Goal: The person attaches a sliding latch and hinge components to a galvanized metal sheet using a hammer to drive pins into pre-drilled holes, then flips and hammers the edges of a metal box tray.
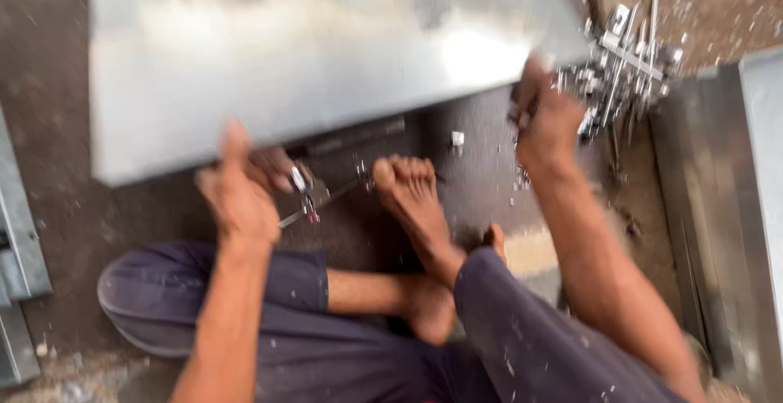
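A large shiny sheet of metal (pixel 310 52) fills the upper half of the head view, held up off the floor. My left hand (pixel 236 187) grips its near edge at the left. My right hand (pixel 545 117) grips the same edge near the sheet's right corner. I sit on the floor in dark trousers, with my bare foot (pixel 412 195) stretched out between my hands. A small metal tool with a red part (pixel 306 199) lies under the sheet, beside my left hand. The picture is blurred by motion.
A pile of small metal fittings and rods (pixel 624 68) lies on the floor at the upper right. More sheet metal (pixel 763 191) runs along the right edge, and grey metal pieces (pixel 16 248) sit at the left. Metal shavings litter the brown floor (pixel 481 174).
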